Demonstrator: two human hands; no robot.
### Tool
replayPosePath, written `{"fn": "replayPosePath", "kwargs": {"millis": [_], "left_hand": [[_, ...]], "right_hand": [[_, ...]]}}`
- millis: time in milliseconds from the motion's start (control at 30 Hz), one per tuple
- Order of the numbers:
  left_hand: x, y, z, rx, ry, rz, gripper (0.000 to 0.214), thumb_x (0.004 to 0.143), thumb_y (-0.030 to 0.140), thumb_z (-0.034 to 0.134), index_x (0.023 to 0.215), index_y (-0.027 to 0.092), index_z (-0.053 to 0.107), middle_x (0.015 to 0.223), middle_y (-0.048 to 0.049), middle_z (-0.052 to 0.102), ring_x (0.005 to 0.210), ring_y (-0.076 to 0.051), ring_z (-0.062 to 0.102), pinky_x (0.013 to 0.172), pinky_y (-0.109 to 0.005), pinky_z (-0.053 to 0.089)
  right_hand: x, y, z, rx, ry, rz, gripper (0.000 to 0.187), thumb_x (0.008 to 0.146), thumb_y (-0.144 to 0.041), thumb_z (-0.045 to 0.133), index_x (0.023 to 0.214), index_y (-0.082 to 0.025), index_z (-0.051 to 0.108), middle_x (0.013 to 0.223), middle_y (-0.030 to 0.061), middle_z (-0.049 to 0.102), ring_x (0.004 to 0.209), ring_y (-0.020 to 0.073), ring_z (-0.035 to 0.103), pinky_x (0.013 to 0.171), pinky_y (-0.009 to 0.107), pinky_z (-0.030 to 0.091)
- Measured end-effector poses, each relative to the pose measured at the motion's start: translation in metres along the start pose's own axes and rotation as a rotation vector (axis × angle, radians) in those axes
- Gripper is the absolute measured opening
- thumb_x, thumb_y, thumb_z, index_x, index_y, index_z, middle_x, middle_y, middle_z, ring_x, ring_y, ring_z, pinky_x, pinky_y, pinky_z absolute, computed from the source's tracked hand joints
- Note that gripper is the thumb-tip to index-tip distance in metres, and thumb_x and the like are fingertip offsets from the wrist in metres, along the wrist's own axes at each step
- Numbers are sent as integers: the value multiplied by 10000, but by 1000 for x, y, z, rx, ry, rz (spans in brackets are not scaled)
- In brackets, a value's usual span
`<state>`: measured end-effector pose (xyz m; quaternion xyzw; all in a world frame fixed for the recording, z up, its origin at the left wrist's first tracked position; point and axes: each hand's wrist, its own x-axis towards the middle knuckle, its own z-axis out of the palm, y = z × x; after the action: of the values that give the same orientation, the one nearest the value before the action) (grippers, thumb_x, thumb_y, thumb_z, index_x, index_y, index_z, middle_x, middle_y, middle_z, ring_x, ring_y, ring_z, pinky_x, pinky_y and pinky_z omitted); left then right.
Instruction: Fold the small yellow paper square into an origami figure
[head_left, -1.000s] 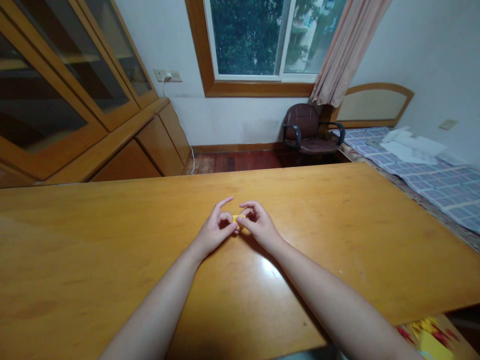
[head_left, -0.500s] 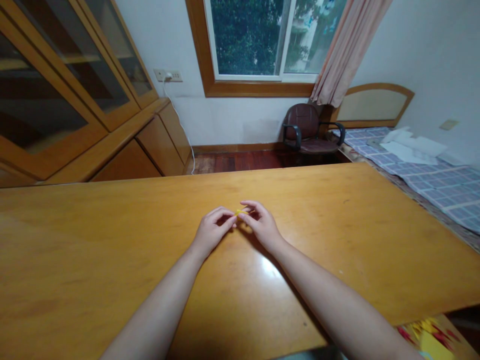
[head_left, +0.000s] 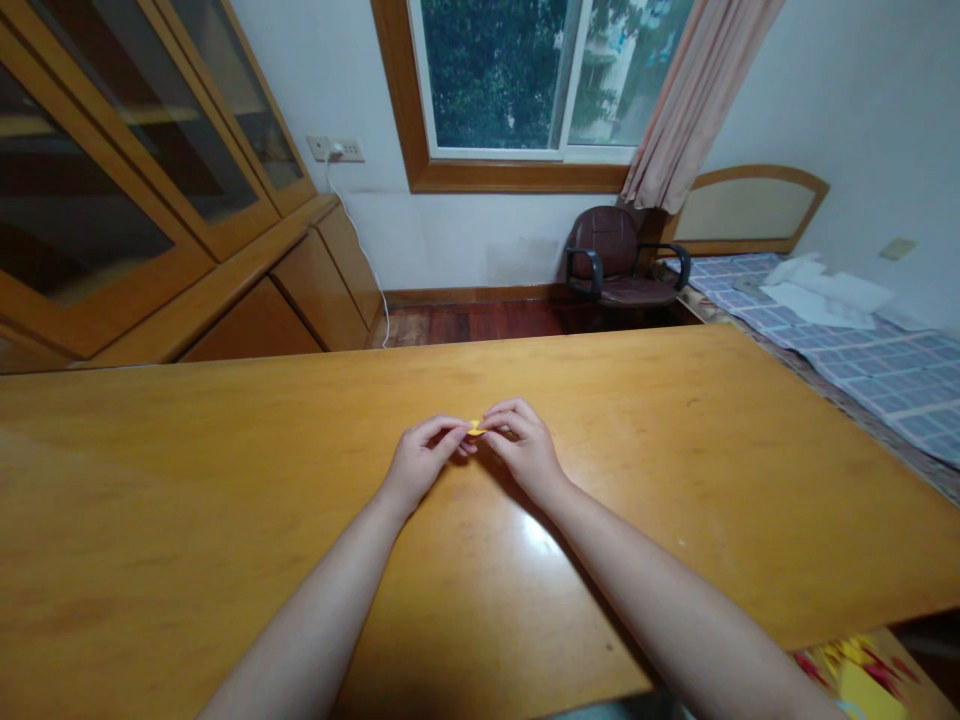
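Note:
A small yellow piece point(head_left: 475, 429), perhaps folded paper, is pinched between my two hands just above the wooden table point(head_left: 247, 470). My left hand point(head_left: 427, 455) grips its left end between thumb and fingertips. At its right end, my right hand point(head_left: 523, 445) closes thumb and index finger on it. Most of the piece is covered by my fingertips, so its exact shape is too small to make out.
Beyond the table stand a brown office chair point(head_left: 611, 260) and a glass-fronted cabinet point(head_left: 217, 240). A bed point(head_left: 862, 350) with white sheets lies to the right. Yellow and red pieces point(head_left: 859, 670) rest on a lower surface at bottom right.
The fingers of my right hand have drawn in, thumb and index now pinching the yellow piece's right end. The yellow piece has turned slightly; both arms stay in place.

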<state>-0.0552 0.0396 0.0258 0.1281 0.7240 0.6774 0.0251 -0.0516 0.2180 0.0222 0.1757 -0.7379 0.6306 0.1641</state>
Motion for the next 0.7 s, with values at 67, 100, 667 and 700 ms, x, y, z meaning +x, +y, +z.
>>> {"fn": "replayPosePath", "kwargs": {"millis": [67, 100, 667, 700], "left_hand": [[1, 2, 1, -26, 25, -28, 270, 799, 423, 683, 837, 157, 687, 722, -38, 699, 647, -173, 663, 632, -280, 557], [1, 2, 1, -29, 42, -34, 264, 778, 418, 704, 818, 158, 684, 712, -35, 697, 643, -171, 660, 635, -278, 556], [4, 2, 1, -127, 153, 5, 369, 721, 316, 747, 1013, 165, 581, 734, 8, 655, 700, -141, 637, 729, -267, 508], [4, 2, 1, -128, 153, 6, 369, 724, 320, 744, 1016, 165, 579, 735, 8, 654, 698, -142, 637, 727, -269, 508]], "right_hand": [[0, 0, 0, -14, -12, -15, 148, 798, -109, 648, 818, -238, 718, 942, 37, 607, 927, 171, 606, 853, 329, 499], [0, 1, 0, -23, -13, -20, 161, 795, -100, 643, 822, -240, 717, 957, 38, 607, 943, 173, 604, 873, 340, 499], [-3, 0, 0, -8, -75, -23, 224, 839, -174, 645, 1044, -253, 692, 916, 27, 638, 850, 154, 621, 800, 295, 518], [-3, -1, 0, -8, -78, -21, 218, 840, -178, 644, 1039, -251, 694, 919, 30, 643, 848, 155, 624, 796, 295, 517]]}}
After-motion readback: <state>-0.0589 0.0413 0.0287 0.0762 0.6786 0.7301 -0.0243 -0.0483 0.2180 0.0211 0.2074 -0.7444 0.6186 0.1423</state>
